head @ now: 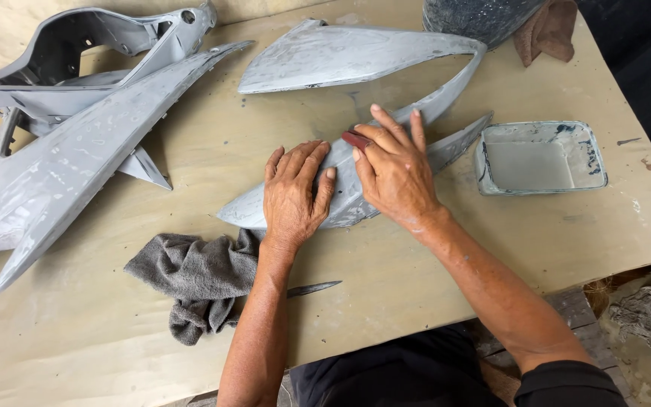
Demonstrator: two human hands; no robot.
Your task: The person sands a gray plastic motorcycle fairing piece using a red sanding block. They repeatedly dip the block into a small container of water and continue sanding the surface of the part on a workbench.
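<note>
Both hands sit on the grey curved panel [356,192] lying mid-table [416,256]. Our left hand [293,192] is flat on it, fingers together, pressing down. Our right hand [393,169] pinches a small reddish sanding pad [355,139] against the panel's top edge. Off to the right, well apart, a rectangular tub [540,157] holds cloudy grey water. Grey rag [194,275] lies by our left wrist.

I see no packages, labels, signs or screens anywhere on my bench [431,279], from twelve round to six o'clock.
</note>
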